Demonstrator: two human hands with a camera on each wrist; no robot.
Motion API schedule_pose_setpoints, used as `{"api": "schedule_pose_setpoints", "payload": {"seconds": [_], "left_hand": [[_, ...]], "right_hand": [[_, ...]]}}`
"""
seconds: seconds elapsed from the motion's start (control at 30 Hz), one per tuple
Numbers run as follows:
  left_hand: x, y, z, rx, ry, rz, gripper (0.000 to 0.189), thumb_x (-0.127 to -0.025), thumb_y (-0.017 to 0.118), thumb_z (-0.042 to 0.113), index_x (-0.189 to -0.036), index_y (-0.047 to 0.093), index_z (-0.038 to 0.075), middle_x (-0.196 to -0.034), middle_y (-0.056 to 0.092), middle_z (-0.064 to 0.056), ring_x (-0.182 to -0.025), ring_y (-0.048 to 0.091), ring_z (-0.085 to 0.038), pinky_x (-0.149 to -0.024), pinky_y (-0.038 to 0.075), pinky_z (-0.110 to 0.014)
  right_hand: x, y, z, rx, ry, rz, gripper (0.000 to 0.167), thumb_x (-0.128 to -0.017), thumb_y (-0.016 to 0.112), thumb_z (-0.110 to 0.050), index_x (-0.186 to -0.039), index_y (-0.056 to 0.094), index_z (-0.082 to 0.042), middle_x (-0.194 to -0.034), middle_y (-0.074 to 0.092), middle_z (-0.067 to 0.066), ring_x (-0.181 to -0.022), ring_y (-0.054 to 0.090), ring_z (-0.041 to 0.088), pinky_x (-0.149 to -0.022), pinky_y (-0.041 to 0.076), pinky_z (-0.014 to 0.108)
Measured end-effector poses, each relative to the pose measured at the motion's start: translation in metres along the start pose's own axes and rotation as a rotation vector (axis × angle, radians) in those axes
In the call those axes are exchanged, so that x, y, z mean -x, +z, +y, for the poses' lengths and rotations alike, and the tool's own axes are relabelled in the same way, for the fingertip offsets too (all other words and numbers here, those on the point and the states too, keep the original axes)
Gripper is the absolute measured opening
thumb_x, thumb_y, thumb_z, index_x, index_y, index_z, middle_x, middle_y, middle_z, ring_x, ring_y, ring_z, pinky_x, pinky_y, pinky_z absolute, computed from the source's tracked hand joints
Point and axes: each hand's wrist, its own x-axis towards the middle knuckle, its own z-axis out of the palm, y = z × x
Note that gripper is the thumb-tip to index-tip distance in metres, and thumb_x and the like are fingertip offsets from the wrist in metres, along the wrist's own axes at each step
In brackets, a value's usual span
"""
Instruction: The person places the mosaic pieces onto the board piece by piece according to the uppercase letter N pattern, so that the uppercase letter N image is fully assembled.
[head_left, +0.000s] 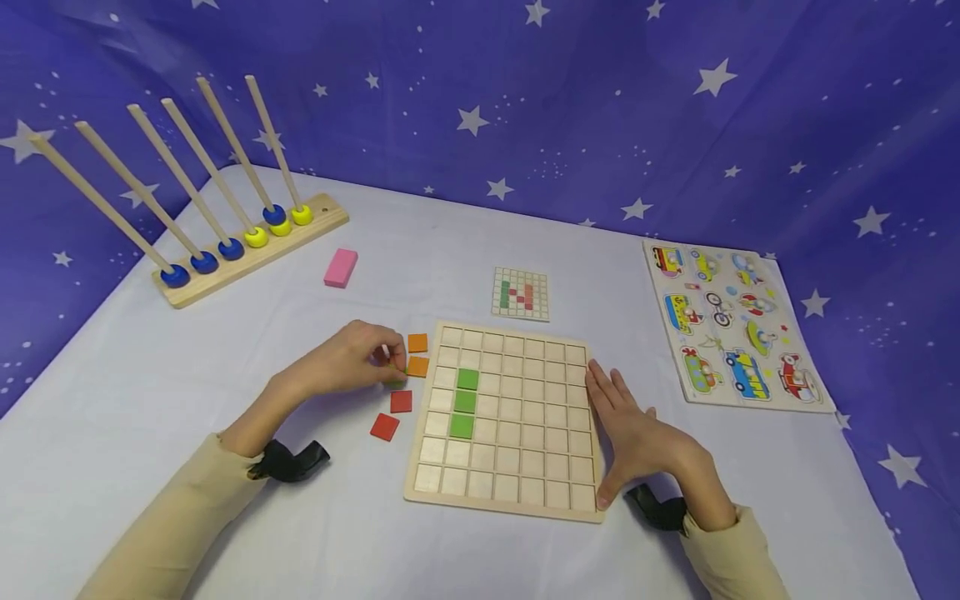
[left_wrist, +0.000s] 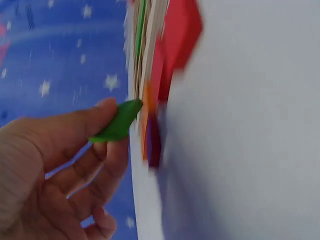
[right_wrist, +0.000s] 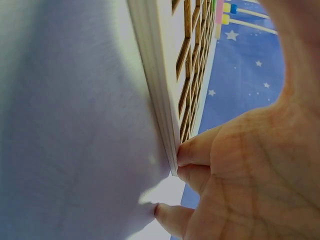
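Between thumb and fingertips, my left hand [head_left: 352, 358] pinches a green square tile [left_wrist: 120, 122], held left of the wooden grid board [head_left: 510, 459]; the head view mostly hides this tile behind the fingers. Three green tiles [head_left: 465, 402] fill neighbouring squares in the board's second column. Beside the board's left edge lie two orange tiles [head_left: 417, 342] and two red tiles [head_left: 401, 402], close to the left hand. My right hand [head_left: 637, 442] rests against the board's right edge, fingers extended towards its upper part and thumb at the lower corner.
Behind the board lies a small pattern card [head_left: 538, 282] with coloured squares. A pink block [head_left: 341, 267] sits further left. A wooden peg stand [head_left: 225, 282] with blue and yellow beads stands at the back left. A vehicle picture puzzle [head_left: 720, 354] lies on the right.
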Motion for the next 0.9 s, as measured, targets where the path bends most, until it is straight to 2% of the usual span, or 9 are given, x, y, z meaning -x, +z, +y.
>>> {"api": "schedule_pose_setpoints", "payload": {"seconds": [0.07, 0.17, 0.27, 0.37, 0.57, 0.63, 0.7, 0.9], "left_hand": [[-0.003, 0.009, 0.010, 0.026, 0.012, 0.038, 0.015, -0.078, 0.078, 0.011, -0.077, 0.063, 0.016, -0.073, 0.063, 0.010, -0.068, 0.056, -0.006, -0.065, 0.047, -0.023], [-0.005, 0.022, 0.024, 0.090, -0.004, 0.096, 0.014, -0.078, 0.078, 0.013, -0.081, 0.065, 0.015, -0.069, 0.060, 0.008, -0.061, 0.051, -0.004, -0.058, 0.043, -0.021], [-0.007, 0.037, 0.038, 0.184, -0.014, 0.117, 0.012, -0.079, 0.078, 0.014, -0.084, 0.067, 0.014, -0.068, 0.058, 0.007, -0.060, 0.050, -0.004, -0.057, 0.042, -0.020], [-0.007, 0.051, 0.047, 0.266, -0.006, 0.073, 0.010, -0.080, 0.077, 0.015, -0.084, 0.068, 0.014, -0.068, 0.060, 0.007, -0.062, 0.052, -0.003, -0.060, 0.044, -0.019], [-0.004, 0.068, 0.054, 0.381, 0.027, -0.125, 0.007, -0.081, 0.075, 0.011, -0.083, 0.068, 0.012, -0.066, 0.065, 0.002, -0.060, 0.058, -0.004, -0.060, 0.047, -0.019], [-0.003, 0.071, 0.054, 0.388, 0.044, -0.171, 0.007, -0.081, 0.075, 0.010, -0.081, 0.068, 0.012, -0.064, 0.065, 0.002, -0.058, 0.057, -0.003, -0.058, 0.047, -0.018], [-0.002, 0.072, 0.054, 0.358, 0.069, -0.188, 0.008, -0.080, 0.076, 0.011, -0.079, 0.068, 0.013, -0.064, 0.064, 0.004, -0.057, 0.055, 0.000, -0.056, 0.046, -0.018], [0.000, 0.072, 0.059, 0.204, 0.140, -0.155, 0.010, -0.079, 0.077, 0.013, -0.079, 0.068, 0.015, -0.068, 0.060, 0.011, -0.060, 0.050, 0.005, -0.059, 0.046, -0.017]], "right_hand": [[0.000, 0.000, 0.000, 0.001, 0.003, 0.000, 0.161, -0.039, 0.094, -0.049, -0.152, -0.010, -0.004, -0.160, -0.019, 0.013, -0.145, -0.010, 0.046, -0.090, 0.013, 0.084], [0.000, -0.001, 0.000, 0.001, 0.007, -0.003, 0.161, -0.038, 0.094, -0.049, -0.152, -0.011, -0.004, -0.160, -0.018, 0.012, -0.145, -0.011, 0.046, -0.091, 0.012, 0.084], [0.000, -0.001, -0.001, 0.001, 0.015, -0.004, 0.162, -0.038, 0.095, -0.049, -0.152, -0.011, -0.005, -0.160, -0.018, 0.012, -0.145, -0.011, 0.045, -0.091, 0.012, 0.084], [0.000, -0.002, -0.001, -0.001, 0.020, -0.005, 0.162, -0.038, 0.095, -0.048, -0.152, -0.011, -0.005, -0.160, -0.018, 0.012, -0.145, -0.011, 0.045, -0.091, 0.012, 0.084], [0.000, -0.001, 0.000, -0.006, 0.017, -0.006, 0.162, -0.038, 0.095, -0.048, -0.153, -0.011, -0.005, -0.160, -0.018, 0.012, -0.145, -0.012, 0.045, -0.092, 0.011, 0.084], [0.000, -0.001, 0.001, -0.007, 0.013, -0.005, 0.162, -0.038, 0.095, -0.049, -0.153, -0.011, -0.005, -0.160, -0.018, 0.012, -0.145, -0.011, 0.045, -0.091, 0.011, 0.084], [0.000, -0.001, 0.001, -0.009, 0.007, -0.002, 0.162, -0.038, 0.095, -0.049, -0.153, -0.011, -0.005, -0.160, -0.018, 0.012, -0.145, -0.011, 0.046, -0.091, 0.011, 0.084], [0.000, 0.000, 0.002, -0.001, 0.004, 0.002, 0.161, -0.038, 0.094, -0.050, -0.153, -0.010, -0.005, -0.161, -0.018, 0.012, -0.145, -0.011, 0.045, -0.091, 0.011, 0.084]]}}
